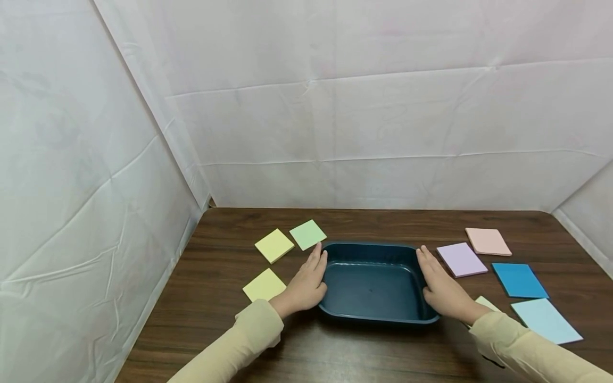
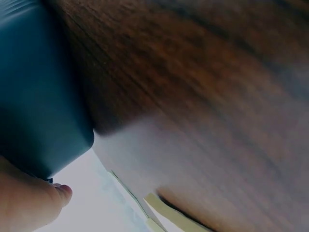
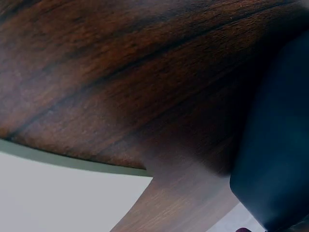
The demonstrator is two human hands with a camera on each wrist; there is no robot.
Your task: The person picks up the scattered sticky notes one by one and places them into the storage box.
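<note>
Tray (image 1: 373, 282), dark blue, sits low in the frame's centre on the counter (image 1: 383, 223). Your left hand (image 1: 306, 284) and right hand (image 1: 442, 287) press flat against its two sides, fingers straight. Coloured note pads lie either side; one pale pad (image 1: 486, 303) seems partly hidden behind your right wrist.

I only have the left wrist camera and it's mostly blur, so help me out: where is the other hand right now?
Observer: The right hand lies flat against the right side of the dark blue tray; the left hand mirrors it on the left side.
Operator: Anything in the tray?
Observer: Nothing; its floor shows bare.
Operator: What's right of it?
Observer: Note pads on the table: a purple pad, a pink pad, a blue pad.
</note>
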